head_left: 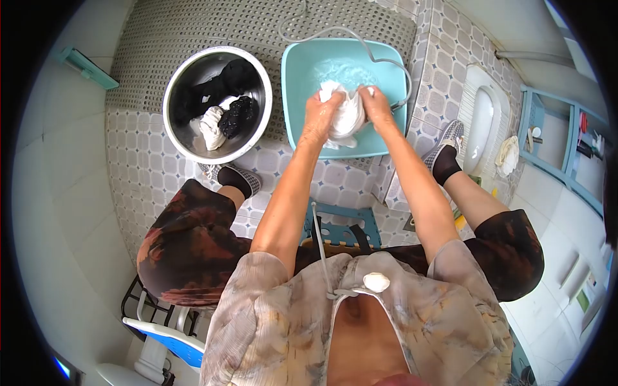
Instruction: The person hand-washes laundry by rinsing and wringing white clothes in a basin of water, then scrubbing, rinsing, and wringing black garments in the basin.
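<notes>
Over a turquoise basin with water in it, a wet white cloth is bunched between my two hands. My left hand has its fingers closed on the left side of the cloth. On the other side, my right hand grips the cloth near its upper right edge. The cloth's lower end hangs down inside the basin. To the left stands a round metal bowl holding black clothes and a crumpled white garment.
A grey hose runs over the basin's rim. A squat toilet and a blue shelf are at the right. Below the basin is a blue folding stool. Perforated grey matting covers the floor behind the bowl.
</notes>
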Motion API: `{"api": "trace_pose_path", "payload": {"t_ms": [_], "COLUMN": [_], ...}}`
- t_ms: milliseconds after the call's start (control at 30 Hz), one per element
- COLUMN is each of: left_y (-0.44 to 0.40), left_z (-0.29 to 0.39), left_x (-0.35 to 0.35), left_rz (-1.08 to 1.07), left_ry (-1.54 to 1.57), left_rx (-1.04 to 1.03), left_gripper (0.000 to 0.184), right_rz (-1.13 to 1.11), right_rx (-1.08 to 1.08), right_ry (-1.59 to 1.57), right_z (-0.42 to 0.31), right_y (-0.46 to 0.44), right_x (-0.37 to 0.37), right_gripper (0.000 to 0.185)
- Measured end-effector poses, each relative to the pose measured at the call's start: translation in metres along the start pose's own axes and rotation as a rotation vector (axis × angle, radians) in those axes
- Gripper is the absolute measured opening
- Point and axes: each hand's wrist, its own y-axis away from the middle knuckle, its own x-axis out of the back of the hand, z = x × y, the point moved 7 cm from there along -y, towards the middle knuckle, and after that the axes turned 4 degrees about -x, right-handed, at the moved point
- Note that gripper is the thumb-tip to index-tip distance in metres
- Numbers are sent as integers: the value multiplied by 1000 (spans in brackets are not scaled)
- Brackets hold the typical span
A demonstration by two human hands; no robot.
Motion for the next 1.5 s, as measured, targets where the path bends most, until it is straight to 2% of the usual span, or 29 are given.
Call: {"api": "trace_pose_path", "payload": {"t_ms": [67, 100, 167, 267, 367, 400, 500, 567, 600, 767, 833, 967, 1000, 1100, 1133, 1233, 1267, 1367, 1400, 1500], "left_y": [7, 12, 15, 13, 8, 1, -11, -5, -3, 10, 12, 26, 28, 21, 15, 5, 1, -15, -18, -20], "left_z": [30, 46, 71, 86, 86, 75, 39, 13, 2, -29, -46, -67, -66, -69, -64, -47, -36, -28, -22, -15], "left_x": [-4, -7, -8, -1, 8, 18, 46, 59, 58, 39, 31, 15, 13, 18, 22, 33, 35, 49, 50, 57], "left_rz": [-29, -48, -61, -127, -86, -1, 155, 153, 78, -323, -538, -863, -860, -806, -683, -346, -248, -59, -17, 107], "left_ry": [-54, -85, -35, 52, -68, -189, -875, -976, -1046, -1462, -1466, -1479, -1473, -1534, -1515, -1452, -1440, -1371, -1344, -1202], "left_rx": [-114, -167, -273, -336, -323, -338, -410, -119, -60, 152, 159, 105, 88, 163, 111, -25, -49, -202, -272, -234], "left_gripper": [21, 21, 22, 30, 36, 40, 42, 40, 39, 34, 34, 38, 37, 31, 33, 42, 45, 56, 60, 69], "right_rz": [-63, -136, -125, -226, -435, -408, -391, -490, -539, -294, -215, -39, -26, 412, 312, -88, -444, -585, -445, 23], "right_rx": [-106, -115, -12, 124, 260, 225, 517, 338, 243, 177, 150, 359, 416, 382, 158, -12, -15, -39, 40, 166], "right_ry": [-559, -741, -971, -1099, -918, -684, 422, 600, 686, 616, 567, 541, 694, 818, 896, 597, 241, -100, -88, 283], "right_z": [-6, -27, -62, -100, -78, -62, -51, -18, -8, -18, -27, -44, -45, -46, -36, 10, 23, -25, -21, -13], "right_y": [10, 20, 36, 57, 49, 41, 49, 53, 58, 50, 38, 5, -5, -17, -23, -52, -57, -21, -30, -51], "right_x": [12, 22, 46, 72, 75, 73, 48, 26, 17, 10, 10, -6, -11, -8, -12, -38, -55, -38, -26, 3], "right_gripper": [31, 33, 31, 32, 34, 22, 13, 10, 10, 15, 16, 16, 33, 53, 74, 72, 66, 57, 69, 85]}}
